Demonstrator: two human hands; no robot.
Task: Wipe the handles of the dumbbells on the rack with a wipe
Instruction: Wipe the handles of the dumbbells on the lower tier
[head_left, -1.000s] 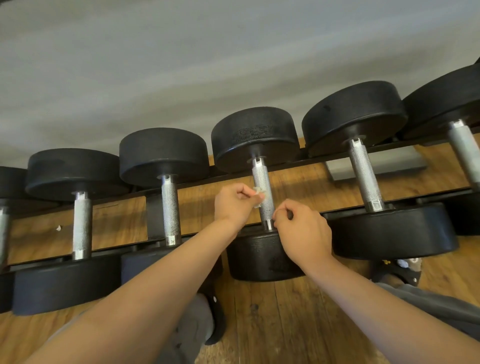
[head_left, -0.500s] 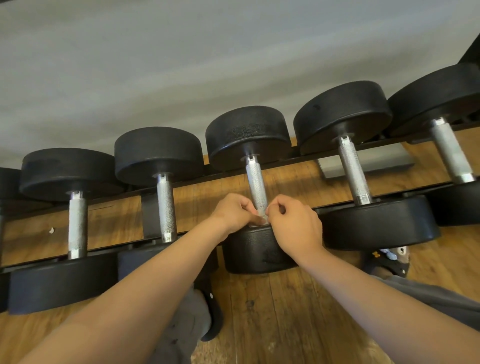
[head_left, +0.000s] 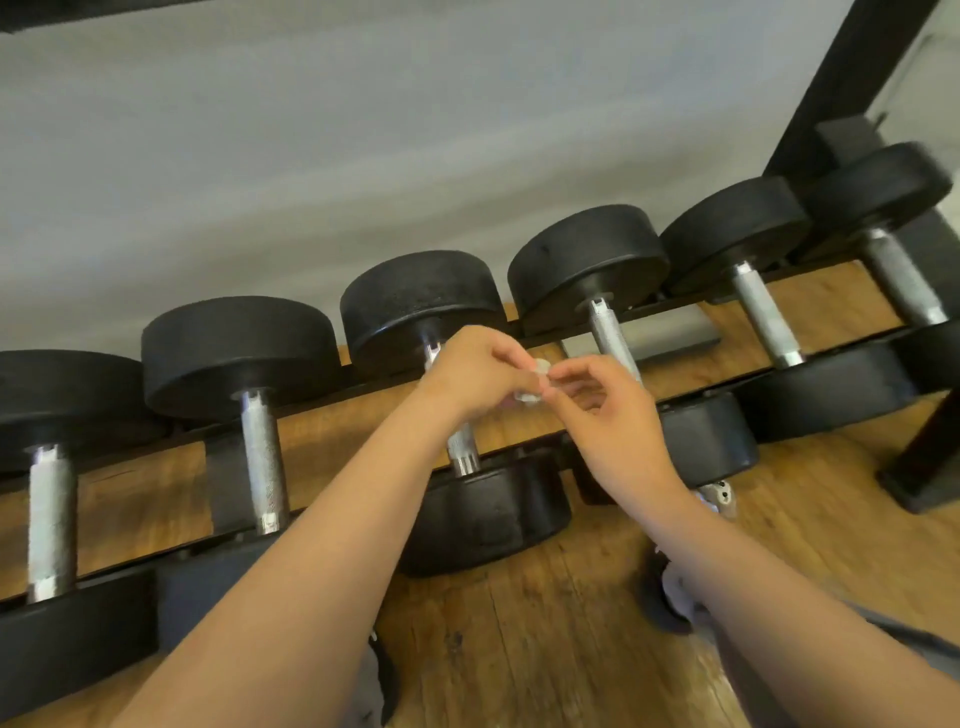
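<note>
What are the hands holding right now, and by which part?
A small white wipe, pinched between the fingertips of the left hand and the right hand, one at each side of it.

Six dumbbells (head_left: 234, 348) lie side by side on the rack (head_left: 535, 328), handles running front to back. The far heads sit toward the wall (head_left: 363, 156) and the near heads over the floor (head_left: 519, 649). The left hand (head_left: 467, 374) covers the third handle (head_left: 460, 447) from the left; the right hand (head_left: 608, 410) covers the fourth handle (head_left: 605, 327). Between them is the wipe (head_left: 539, 367), pinched by both hands' fingertips. The rack's upright post (head_left: 841, 88) stands far right, behind the last dumbbell.
</note>
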